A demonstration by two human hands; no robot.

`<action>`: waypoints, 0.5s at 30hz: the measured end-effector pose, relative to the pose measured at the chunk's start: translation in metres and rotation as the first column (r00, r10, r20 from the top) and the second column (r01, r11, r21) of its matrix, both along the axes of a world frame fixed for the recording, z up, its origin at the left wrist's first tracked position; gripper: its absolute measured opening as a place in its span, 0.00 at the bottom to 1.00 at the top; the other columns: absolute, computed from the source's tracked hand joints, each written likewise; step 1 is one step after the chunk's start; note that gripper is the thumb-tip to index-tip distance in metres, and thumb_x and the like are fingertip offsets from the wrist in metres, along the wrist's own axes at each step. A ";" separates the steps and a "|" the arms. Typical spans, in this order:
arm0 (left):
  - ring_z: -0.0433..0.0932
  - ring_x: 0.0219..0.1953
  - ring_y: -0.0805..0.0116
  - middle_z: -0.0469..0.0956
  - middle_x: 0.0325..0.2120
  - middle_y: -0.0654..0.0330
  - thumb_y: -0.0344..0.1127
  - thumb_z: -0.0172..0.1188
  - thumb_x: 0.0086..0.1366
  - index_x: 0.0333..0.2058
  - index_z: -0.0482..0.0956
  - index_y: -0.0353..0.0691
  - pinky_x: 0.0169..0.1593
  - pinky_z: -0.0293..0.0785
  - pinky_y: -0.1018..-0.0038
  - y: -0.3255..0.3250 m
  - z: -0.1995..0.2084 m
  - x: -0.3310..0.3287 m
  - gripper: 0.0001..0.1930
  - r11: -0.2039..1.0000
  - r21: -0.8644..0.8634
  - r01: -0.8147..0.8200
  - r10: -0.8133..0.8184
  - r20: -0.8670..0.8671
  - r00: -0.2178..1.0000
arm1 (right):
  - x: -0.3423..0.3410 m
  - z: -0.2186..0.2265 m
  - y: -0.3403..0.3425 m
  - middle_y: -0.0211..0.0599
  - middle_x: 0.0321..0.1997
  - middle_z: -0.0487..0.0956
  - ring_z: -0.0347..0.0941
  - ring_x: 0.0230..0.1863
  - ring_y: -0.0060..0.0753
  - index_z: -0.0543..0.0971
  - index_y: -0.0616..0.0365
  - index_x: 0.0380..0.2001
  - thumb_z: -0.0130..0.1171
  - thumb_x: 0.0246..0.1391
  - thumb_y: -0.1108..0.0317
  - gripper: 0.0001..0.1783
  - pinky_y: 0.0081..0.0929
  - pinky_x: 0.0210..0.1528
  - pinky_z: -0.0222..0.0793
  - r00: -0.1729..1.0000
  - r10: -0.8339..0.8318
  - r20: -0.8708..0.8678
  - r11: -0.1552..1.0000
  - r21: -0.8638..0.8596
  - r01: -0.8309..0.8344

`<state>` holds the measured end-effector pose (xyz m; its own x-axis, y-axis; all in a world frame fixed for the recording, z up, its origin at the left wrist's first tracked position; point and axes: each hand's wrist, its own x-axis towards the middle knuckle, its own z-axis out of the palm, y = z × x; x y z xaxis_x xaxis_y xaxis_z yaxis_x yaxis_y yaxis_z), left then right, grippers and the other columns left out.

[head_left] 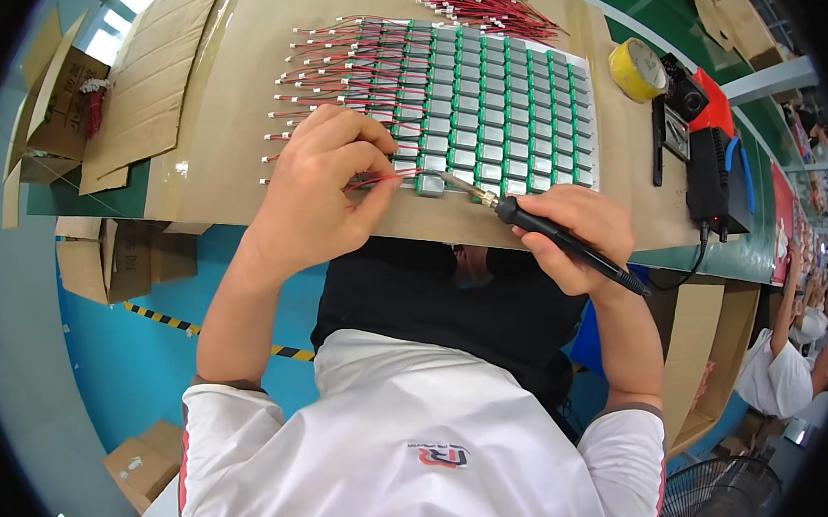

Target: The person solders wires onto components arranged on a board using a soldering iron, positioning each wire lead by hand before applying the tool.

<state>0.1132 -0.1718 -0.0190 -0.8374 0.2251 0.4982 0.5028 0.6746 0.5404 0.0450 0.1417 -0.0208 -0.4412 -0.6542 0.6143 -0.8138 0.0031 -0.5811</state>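
Rows of silver battery cells (pixel 492 117) with green strips lie on a white sheet on the bench. Red and black wire leads with white plugs (pixel 326 70) run from the cells on the left side. My left hand (pixel 329 177) pinches a red wire lead (pixel 381 178) at the nearest row, its bare end by a cell. In my right hand (pixel 579 233) is a soldering iron (pixel 553 231) with a black handle, gripped like a pen. Its tip points left and reaches the same cell near the wire end; whether they touch cannot be made out.
A heap of red wire leads (pixel 486 5) lies at the back. To the right are a roll of yellow tape (pixel 638 69) and a black soldering station (pixel 719 182) with a cord. Cardboard (pixel 155 77) stands at the left. Other people (pixel 787 362) sit at far right.
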 end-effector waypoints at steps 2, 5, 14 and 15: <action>0.80 0.44 0.55 0.83 0.39 0.57 0.21 0.72 0.54 0.29 0.83 0.34 0.44 0.78 0.64 0.000 -0.001 0.001 0.06 1.000 0.001 -0.010 0.010 0.013 1.000 | -0.001 -0.003 0.000 0.46 0.33 0.88 0.85 0.29 0.43 0.87 0.69 0.47 0.75 0.51 0.75 0.19 0.32 0.33 0.79 1.000 0.010 0.007 1.000 0.004 -0.010; 0.79 0.44 0.56 0.83 0.39 0.58 0.21 0.72 0.54 0.29 0.83 0.34 0.43 0.78 0.65 0.001 -0.002 0.001 0.06 1.000 0.005 -0.022 0.022 0.022 1.000 | -0.001 -0.003 -0.001 0.46 0.34 0.88 0.86 0.30 0.43 0.87 0.69 0.46 0.76 0.51 0.75 0.18 0.33 0.34 0.80 1.000 0.013 0.008 1.000 0.009 -0.013; 0.79 0.44 0.56 0.84 0.39 0.57 0.21 0.72 0.55 0.28 0.83 0.33 0.41 0.78 0.65 0.002 -0.001 0.000 0.05 0.999 -0.016 -0.028 0.029 0.010 1.000 | -0.001 -0.003 -0.004 0.47 0.37 0.89 0.88 0.33 0.44 0.87 0.68 0.46 0.76 0.51 0.75 0.18 0.33 0.36 0.82 1.000 0.012 -0.029 1.000 0.013 -0.012; 0.79 0.44 0.56 0.84 0.39 0.57 0.22 0.72 0.55 0.28 0.83 0.33 0.41 0.78 0.65 0.002 -0.001 0.000 0.05 0.999 -0.022 -0.029 0.029 0.009 1.000 | 0.000 -0.002 -0.004 0.47 0.37 0.89 0.88 0.33 0.44 0.87 0.68 0.46 0.76 0.51 0.75 0.18 0.33 0.36 0.82 1.000 0.014 -0.025 1.000 0.009 -0.014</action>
